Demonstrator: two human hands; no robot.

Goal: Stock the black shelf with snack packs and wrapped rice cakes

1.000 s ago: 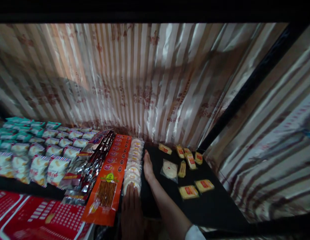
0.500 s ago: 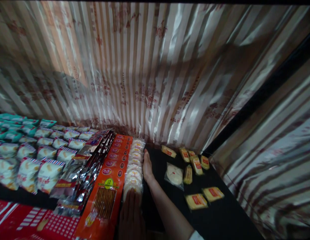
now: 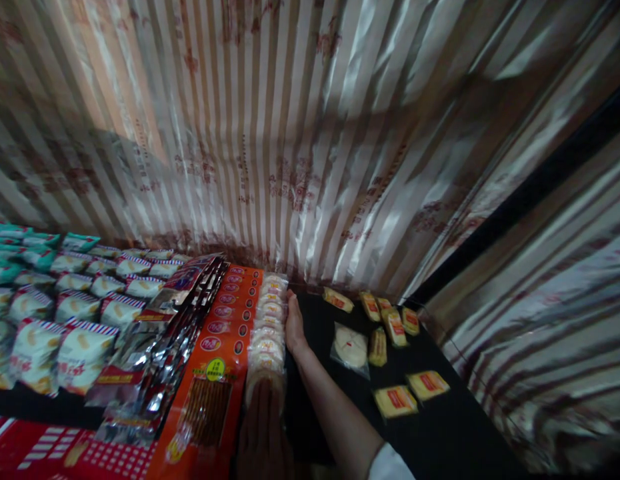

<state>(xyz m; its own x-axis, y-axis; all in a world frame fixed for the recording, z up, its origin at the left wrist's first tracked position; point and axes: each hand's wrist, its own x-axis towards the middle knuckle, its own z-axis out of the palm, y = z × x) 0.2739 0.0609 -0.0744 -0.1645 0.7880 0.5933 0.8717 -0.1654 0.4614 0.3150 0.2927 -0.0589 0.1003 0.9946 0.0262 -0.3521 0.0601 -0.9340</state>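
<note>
A row of round white pastries (image 3: 267, 337) in clear wrappers stands packed one against another, beside overlapping orange snack packs (image 3: 223, 333). At the row's near end, my left hand (image 3: 263, 427) lies in shadow with its fingers stretched out against the last pastry. Along the right side of the row, my right hand (image 3: 294, 327) is held on edge, fingers straight, close against the wrappers. Neither hand grips anything. To the right of my right forearm lies a single wrapped round pastry (image 3: 350, 347) on the black table surface (image 3: 450, 440).
Several small yellow packs (image 3: 395, 401) are scattered on the right. Silvery-brown packets (image 3: 160, 360), white snack bags (image 3: 85, 357) and green bags (image 3: 37, 255) stand in rows on the left. A red printed sheet (image 3: 65, 450) lies at the front left. A striped curtain (image 3: 270, 133) hangs behind.
The camera view has tilted slightly, shifting the goods on the left toward the left edge. Both hands keep almost the same place at the pastry row.
</note>
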